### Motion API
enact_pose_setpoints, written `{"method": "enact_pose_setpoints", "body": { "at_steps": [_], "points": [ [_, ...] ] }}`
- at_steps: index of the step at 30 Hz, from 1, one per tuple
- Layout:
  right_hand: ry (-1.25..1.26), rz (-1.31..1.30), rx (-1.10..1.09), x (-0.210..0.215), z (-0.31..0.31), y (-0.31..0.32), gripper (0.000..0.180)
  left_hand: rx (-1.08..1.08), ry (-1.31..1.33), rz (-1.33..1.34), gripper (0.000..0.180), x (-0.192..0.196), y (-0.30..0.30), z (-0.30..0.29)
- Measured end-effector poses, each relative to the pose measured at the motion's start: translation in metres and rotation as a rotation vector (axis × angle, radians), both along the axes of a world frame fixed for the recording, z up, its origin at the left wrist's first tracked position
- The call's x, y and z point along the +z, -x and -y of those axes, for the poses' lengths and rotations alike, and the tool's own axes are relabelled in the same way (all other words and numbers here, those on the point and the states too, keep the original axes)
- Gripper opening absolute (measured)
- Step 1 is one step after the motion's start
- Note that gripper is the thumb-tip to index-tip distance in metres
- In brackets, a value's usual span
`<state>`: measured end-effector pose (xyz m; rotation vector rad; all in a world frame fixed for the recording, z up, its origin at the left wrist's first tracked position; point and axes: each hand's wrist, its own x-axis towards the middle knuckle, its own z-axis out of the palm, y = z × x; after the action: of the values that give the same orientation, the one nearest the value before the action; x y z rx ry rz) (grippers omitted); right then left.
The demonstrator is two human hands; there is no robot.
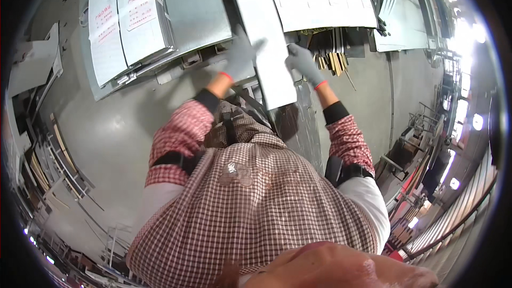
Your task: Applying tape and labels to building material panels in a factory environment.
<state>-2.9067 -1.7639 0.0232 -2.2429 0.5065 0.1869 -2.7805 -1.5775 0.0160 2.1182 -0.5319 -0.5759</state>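
Note:
A long, narrow pale sheet-metal strip [273, 69] runs away from me, its near end close to my apron. On its right edge my right hand [304, 64], in a grey glove with a red cuff, is closed with curled fingers. My left hand [241, 57], gloved the same way, is at the strip's left edge. It is somewhat blurred, with fingers stretched forward and the thumb apart over the strip; whether it touches the metal I cannot tell. Left of it lies a wide grey sheet [196, 10].
Stacked pale panels with printed labels [130, 26] lie at the far left. Another pale sheet stack [322, 0] is at the far right, above a bundle of thin strips [336, 63]. Metal racks [410, 144] stand along the right, and long bars [64, 154] lie at the left.

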Motion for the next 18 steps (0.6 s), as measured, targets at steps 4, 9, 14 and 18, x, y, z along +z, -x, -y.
{"method": "enact_pose_setpoints", "body": {
  "at_steps": [4, 9, 14, 18],
  "points": [
    [-0.003, -0.811, 0.3, 0.042, 0.004, 0.067, 0.028, -0.295, 0.319, 0.068, 0.085, -0.041, 0.127, -0.022],
    [-0.261, -0.31, 0.42, 0.148, -0.036, 0.033, 0.052, -0.356, 0.251, -0.626, 0.094, 0.073, 0.063, -0.065],
    [-0.291, -0.326, 0.749, 0.143, -0.072, -0.002, 0.048, -0.437, 0.362, -0.771, 0.07, 0.111, 0.051, -0.073],
    [-0.043, -0.483, 0.297, 0.075, 0.046, 0.014, 0.033, -0.204, 0.264, -0.574, 0.061, 0.035, 0.047, -0.096]
  ]
}}
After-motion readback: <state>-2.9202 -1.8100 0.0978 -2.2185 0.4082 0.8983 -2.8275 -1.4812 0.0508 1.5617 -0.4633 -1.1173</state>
